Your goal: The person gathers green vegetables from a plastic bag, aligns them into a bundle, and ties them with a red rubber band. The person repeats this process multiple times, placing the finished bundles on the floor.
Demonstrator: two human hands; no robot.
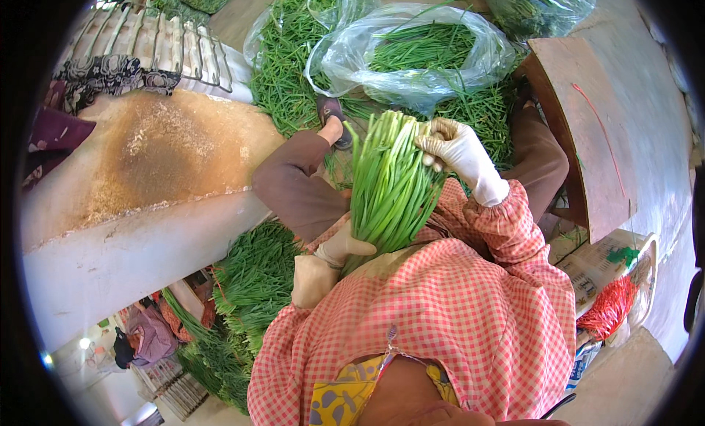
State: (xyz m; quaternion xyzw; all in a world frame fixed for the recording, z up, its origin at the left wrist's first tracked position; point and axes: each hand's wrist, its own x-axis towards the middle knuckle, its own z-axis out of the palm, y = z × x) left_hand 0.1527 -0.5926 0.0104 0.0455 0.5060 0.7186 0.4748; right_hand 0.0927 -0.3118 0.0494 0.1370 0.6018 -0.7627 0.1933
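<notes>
A thick bunch of long green stalks that look like garlic chives (388, 189) lies upright against the person's lap, its pale stem ends pointing away from the body. Around its leafy lower part my left hand (346, 245) is closed, in a pale glove, thumb across the leaves. My right hand (443, 145), in a whitish glove, has its fingers bent together at the right edge of the pale stem ends; exactly which stalks it pinches is partly hidden. Beyond the bunch, an open clear plastic bag (352, 76) holds more green stalks.
Loose greens (286, 68) cover the floor around the feet. A stained slab (165, 156) stands at left, stacked greens (259, 272) beside it. At right are a brown board (600, 134) and a basket (652, 272) with red ties (611, 307). Another person (148, 335) is at lower left.
</notes>
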